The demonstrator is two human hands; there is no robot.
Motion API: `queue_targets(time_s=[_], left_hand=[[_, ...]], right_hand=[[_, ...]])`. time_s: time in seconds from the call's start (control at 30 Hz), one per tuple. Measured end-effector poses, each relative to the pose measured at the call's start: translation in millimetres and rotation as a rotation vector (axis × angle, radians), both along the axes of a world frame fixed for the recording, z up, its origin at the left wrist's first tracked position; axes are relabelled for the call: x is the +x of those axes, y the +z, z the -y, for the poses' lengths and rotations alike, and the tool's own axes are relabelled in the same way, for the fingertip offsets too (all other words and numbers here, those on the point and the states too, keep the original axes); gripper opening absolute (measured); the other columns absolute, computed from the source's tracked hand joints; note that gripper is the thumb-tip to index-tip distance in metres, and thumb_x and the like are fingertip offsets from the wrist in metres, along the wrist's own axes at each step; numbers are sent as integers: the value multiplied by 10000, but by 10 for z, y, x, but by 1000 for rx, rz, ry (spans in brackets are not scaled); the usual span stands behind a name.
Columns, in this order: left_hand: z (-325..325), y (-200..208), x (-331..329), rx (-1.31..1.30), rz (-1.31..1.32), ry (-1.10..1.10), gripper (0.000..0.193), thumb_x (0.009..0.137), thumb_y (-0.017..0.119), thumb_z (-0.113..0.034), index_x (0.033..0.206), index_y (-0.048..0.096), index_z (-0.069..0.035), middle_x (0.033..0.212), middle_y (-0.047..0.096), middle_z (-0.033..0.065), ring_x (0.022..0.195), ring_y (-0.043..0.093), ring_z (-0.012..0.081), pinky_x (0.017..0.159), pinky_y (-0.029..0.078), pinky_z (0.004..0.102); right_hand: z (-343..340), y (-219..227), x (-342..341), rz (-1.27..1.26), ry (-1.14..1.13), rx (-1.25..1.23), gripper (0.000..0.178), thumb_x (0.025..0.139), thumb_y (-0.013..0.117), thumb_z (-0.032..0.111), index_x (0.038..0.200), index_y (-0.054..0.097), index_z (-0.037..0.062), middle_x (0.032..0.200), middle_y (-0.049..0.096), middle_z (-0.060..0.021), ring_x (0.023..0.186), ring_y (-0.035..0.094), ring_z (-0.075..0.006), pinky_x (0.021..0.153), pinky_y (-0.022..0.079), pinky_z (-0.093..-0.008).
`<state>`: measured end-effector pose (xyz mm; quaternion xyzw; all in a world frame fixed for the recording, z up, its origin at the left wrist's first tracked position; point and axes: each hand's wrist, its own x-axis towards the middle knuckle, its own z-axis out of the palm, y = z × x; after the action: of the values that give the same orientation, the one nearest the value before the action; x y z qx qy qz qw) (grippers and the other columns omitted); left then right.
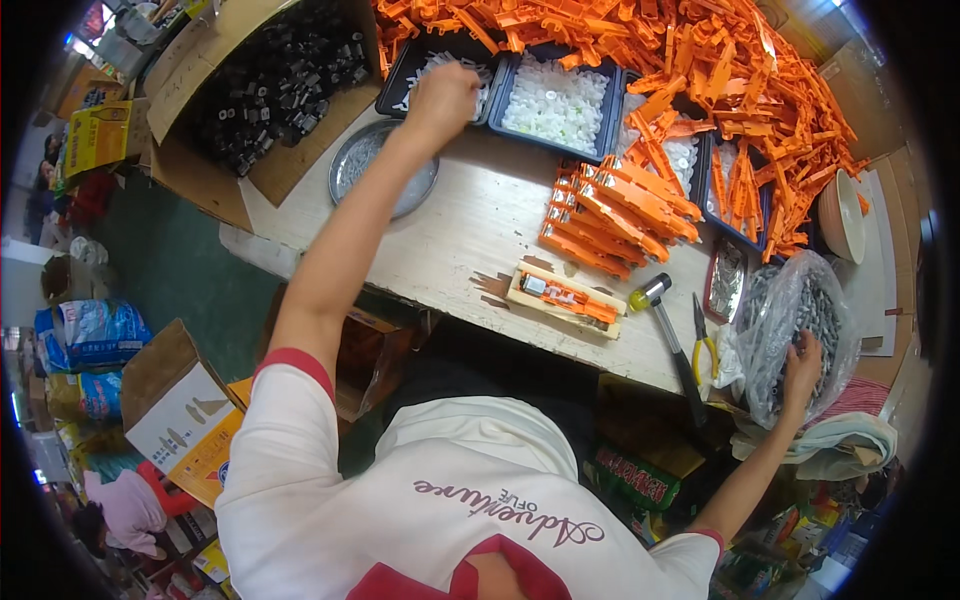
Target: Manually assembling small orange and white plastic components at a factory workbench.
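Observation:
My left hand (445,100) reaches over a dark tray (392,92) of long white plastic pieces (432,66). Its fingers are bent together and partly hidden, so I cannot make out what is between them. On the right, my right hand (800,372) dips into a clear plastic bag (762,345) filled with small grey metal parts (815,312). Those fingers are slightly apart, with nothing visible in them. A cream wooden block fixture (520,296) near the table's front edge holds an orange plastic housing (568,297) with white and metallic parts inside.
Behind the fixture lie stacked orange assemblies (610,215). A hammer (668,325), yellow-handled pliers (704,345) and a metal tin (726,280) lie right. A round metal dish (345,180), a carton of black parts (270,95), a tray of white pieces (560,100) and heaped orange housings (690,45) stand behind.

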<state>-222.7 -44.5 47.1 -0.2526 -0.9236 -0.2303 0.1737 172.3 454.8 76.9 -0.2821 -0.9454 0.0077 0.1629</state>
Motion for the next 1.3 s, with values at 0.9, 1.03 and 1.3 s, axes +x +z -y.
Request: queue_targets(time_s=[0.9,1.03,1.3], left_hand=[[1125,193,925,789,638,-108,115,780,633,-14,894,635,4,749,619,47,640,561,105,576,455,214],[1195,-1,1126,440,376,70,113,748,635,1,861,640,-4,736,616,34,649,552,101,584,431,226],[1228,-201,1114,218,193,12,138,692,627,8,830,631,1,719,569,96,663,553,211,611,440,296]], right_hand=[[-660,-186,361,-115,-21,-205,189,813,590,100,972,577,-2,846,609,-105,763,558,-208,722,443,-317],[-373,-151,51,-29,-7,-27,244,816,589,107,1039,562,12,917,605,-135,792,575,-261,734,447,-347],[-373,-102,105,76,-99,-15,261,825,578,135,1041,570,-12,895,593,-177,816,571,-295,767,440,-354]])
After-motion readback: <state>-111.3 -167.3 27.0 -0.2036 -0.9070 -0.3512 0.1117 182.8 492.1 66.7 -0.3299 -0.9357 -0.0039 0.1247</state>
